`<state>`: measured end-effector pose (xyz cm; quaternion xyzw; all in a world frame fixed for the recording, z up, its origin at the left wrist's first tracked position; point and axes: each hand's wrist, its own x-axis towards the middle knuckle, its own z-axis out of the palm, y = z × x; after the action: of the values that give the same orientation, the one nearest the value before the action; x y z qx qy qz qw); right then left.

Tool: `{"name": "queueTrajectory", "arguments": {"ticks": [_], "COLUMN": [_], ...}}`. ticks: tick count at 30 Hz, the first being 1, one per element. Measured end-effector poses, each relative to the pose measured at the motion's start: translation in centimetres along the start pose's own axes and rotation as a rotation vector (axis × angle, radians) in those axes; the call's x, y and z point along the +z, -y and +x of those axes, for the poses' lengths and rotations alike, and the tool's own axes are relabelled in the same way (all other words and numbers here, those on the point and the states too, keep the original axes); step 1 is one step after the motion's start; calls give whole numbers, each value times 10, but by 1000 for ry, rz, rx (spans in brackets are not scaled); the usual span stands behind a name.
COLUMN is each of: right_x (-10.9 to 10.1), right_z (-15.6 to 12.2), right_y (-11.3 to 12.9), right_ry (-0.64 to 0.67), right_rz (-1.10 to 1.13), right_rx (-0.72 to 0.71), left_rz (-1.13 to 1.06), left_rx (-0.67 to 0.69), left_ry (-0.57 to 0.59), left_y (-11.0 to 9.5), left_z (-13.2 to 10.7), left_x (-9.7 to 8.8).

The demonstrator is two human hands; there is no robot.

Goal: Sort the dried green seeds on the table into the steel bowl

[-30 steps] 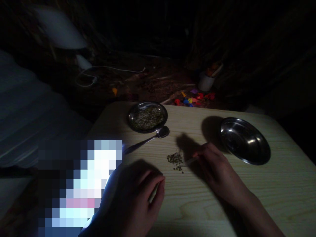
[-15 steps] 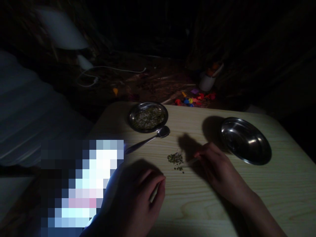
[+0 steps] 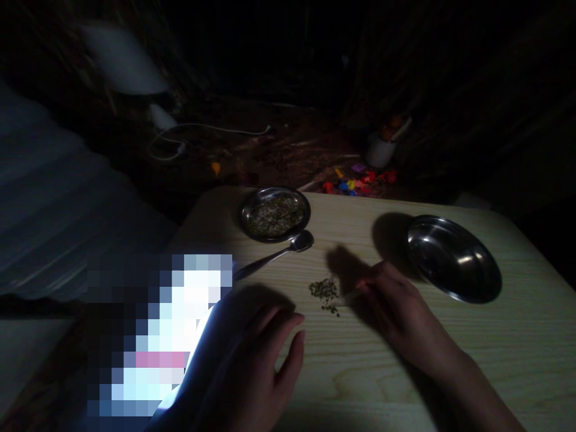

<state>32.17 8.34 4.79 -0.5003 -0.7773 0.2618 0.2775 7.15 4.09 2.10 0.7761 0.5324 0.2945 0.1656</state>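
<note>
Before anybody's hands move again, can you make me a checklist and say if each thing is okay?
1. Right hand has hold of the thin pale thing: ok, pinched at the fingertips.
2. Left hand is free: ok, thumb and finger apart, nothing seen between them.
3. Little green bits are all in one pile: not ok, a few lie loose on the near side.
4. Spoon is out of the hands: ok, it lies just in front of the shallow metal dish.
5. Bottom of the big metal bowl can be seen well: cannot tell, too dark and shiny.
</note>
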Motion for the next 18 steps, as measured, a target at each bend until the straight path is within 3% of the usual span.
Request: {"name": "queueTrajectory", "arguments": {"ticks": [10, 15, 18], "right_x": [1, -6, -21], "right_z": [0, -2, -13], "right_y": [-6, 2, 14], "right_ry": [-68, -118, -156], "right_rz": [41, 54, 46], "right_rx": [-23, -38, -50], "left_rz": [204, 125, 12], "left_rx": [52, 3, -30], "left_ry": [-19, -8, -8], "left_y": [19, 24, 10], "left_z": [36, 38, 47], "left_x": [-8, -9, -13]}}
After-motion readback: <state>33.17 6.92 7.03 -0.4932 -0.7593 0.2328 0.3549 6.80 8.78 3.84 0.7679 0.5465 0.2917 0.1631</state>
